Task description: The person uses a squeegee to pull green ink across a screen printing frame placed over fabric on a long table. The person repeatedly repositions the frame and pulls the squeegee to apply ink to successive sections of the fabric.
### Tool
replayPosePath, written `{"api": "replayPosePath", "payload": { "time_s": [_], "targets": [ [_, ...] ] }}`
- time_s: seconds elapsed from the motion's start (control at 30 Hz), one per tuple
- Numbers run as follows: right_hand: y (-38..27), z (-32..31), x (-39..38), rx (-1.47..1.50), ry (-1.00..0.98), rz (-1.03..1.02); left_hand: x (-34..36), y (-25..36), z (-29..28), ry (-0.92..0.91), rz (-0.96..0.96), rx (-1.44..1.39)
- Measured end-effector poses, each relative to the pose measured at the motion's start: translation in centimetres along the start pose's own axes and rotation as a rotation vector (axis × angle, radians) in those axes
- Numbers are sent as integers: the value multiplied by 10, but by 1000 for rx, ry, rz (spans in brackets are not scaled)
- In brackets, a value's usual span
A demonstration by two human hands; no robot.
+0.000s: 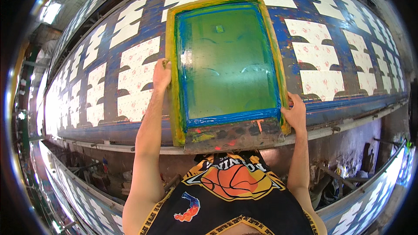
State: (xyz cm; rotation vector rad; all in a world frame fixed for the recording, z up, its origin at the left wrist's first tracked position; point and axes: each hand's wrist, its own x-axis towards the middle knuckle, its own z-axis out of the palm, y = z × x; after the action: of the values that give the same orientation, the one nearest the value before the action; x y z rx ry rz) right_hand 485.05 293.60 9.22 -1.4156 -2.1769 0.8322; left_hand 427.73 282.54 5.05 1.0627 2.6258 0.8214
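My left hand [163,74] is closed on the left side of a screen-printing frame [171,26], a little above its middle. My right hand [292,112] grips its right side, lower down, near the near corner. The frame has yellow-stained edges, a blue inner border and a translucent green mesh [226,74]. At its near end is a dark board [233,134] spattered with yellow, red and orange paint, reaching over the table's front rail. The frame lies on a long blue-stained table, between rows of white cut pieces, some printed with small pink patterns [317,52].
More white pieces [130,21] run in rows along the table [278,39] to both sides. A pale metal rail [339,122] follows the near edge. Further tables with white pieces [357,204] show beyond the far edge and behind me. My black and yellow top fills the lower middle.
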Motion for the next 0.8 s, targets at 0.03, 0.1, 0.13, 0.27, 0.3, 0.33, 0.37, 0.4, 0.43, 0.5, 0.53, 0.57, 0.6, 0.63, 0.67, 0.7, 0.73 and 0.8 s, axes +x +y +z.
{"api": "replayPosePath", "payload": {
  "time_s": [0.03, 0.1, 0.13, 0.27, 0.3, 0.33, 0.37, 0.4, 0.43, 0.5, 0.53, 0.57, 0.6, 0.63, 0.67, 0.7, 0.73, 0.8],
  "targets": [
    [-2, -4, 1, -11, -46, 33, -1, -1, 2, 9, -9, 19],
    [-14, -7, 4, -112, -98, 33, 0, -4, 9, 29, 21, 11],
    [-24, -11, 5, -202, -98, 0, 1, -7, 12, 24, 32, 30],
    [-88, -6, 9, -215, -16, -236, 4, -10, 16, -46, -45, 20],
    [-109, 2, 7, -118, 0, -331, 1, -6, 11, -75, -41, 24],
    [-131, 15, 2, -83, -53, -399, -1, 0, 3, -136, -26, -62],
    [-152, 26, -3, -57, -153, -411, -4, 14, -5, -128, -36, 38],
    [-172, 38, -9, -10, -243, -466, -19, 30, -13, -81, -45, 144],
    [-191, 50, -14, 41, -339, -525, -43, 43, -28, 42, 116, 153],
    [-221, 68, -26, 21, -344, -645, -95, 70, -68, 234, 263, 102],
    [-231, 76, -33, 39, -364, -688, -129, 77, -93, 276, 320, -66],
    [-243, 85, -41, 61, -391, -733, -168, 81, -117, 304, 330, -131],
    [-255, 94, -50, 69, -434, -760, -205, 85, -140, 321, 294, -158],
    [-265, 101, -59, 70, -476, -785, -238, 86, -160, 293, 238, -165],
    [-275, 110, -68, 66, -515, -803, -267, 84, -179, 367, 264, -180],
    [-284, 120, -77, 81, -572, -837, -292, 77, -196, 319, 191, -168],
    [-293, 127, -88, 82, -627, -853, -315, 69, -210, 297, 143, -167],
    [-308, 141, -108, 65, -687, -923, -353, 53, -230, 306, 62, -171]
  ]
}}
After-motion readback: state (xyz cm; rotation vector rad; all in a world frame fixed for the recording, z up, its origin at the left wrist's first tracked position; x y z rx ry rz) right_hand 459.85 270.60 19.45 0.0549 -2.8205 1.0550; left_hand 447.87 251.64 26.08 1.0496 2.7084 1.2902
